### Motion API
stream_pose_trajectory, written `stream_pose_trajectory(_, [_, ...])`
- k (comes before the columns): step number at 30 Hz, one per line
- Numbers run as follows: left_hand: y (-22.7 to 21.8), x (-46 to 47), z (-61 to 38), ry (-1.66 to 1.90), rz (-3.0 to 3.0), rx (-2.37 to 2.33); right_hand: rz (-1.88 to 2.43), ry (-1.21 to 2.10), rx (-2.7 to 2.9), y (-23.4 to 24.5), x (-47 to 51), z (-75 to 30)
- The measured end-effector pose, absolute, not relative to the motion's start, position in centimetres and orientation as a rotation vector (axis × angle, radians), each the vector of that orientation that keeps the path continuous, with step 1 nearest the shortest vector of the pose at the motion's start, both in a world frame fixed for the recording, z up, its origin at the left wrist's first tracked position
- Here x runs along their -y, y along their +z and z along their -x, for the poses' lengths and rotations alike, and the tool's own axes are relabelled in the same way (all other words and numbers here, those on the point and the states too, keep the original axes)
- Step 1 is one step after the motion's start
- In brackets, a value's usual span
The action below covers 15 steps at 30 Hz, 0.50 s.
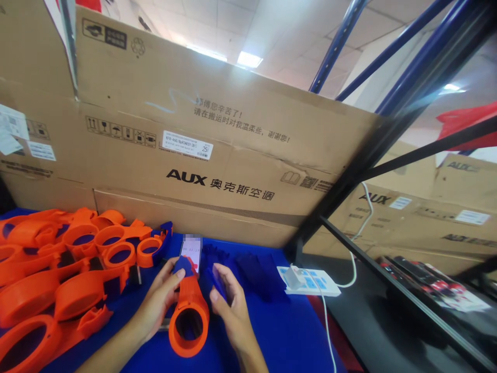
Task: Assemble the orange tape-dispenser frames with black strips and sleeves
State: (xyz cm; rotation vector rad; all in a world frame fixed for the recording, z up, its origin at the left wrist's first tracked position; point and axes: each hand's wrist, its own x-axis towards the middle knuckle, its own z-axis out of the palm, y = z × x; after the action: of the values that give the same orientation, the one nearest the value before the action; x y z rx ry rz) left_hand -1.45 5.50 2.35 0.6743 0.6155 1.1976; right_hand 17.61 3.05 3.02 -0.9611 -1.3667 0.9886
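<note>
My left hand [157, 298] is closed on an orange tape dispenser [189, 290] near its far end, where a blue part [184, 265] sits under my thumb. The dispenser's round ring points toward me. Just right of it, my right hand [233, 308] pinches a small blue plastic piece [218, 284] between thumb and fingers, apart from the dispenser. Behind the dispenser lies a phone [193, 244] with a running timer on its screen, partly covered by the dispenser's end. A metal-looking object under the left hand is mostly hidden.
Several more orange dispensers [79, 292] are heaped at the left on the blue table cover [279, 326]. Dark blue pieces [260, 272] lie behind my right hand. A power strip [326, 282] with white cables stands at the right edge. A large cardboard sheet [233, 155] walls the back.
</note>
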Motion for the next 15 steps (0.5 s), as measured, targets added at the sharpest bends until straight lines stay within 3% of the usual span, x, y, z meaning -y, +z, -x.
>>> stream_pose_trajectory(15, [2.25, -5.12, 1.37, 1.279, -0.796, -0.665, 1.074, 0.862, 1.563, 3.51, -2.94, -16.79])
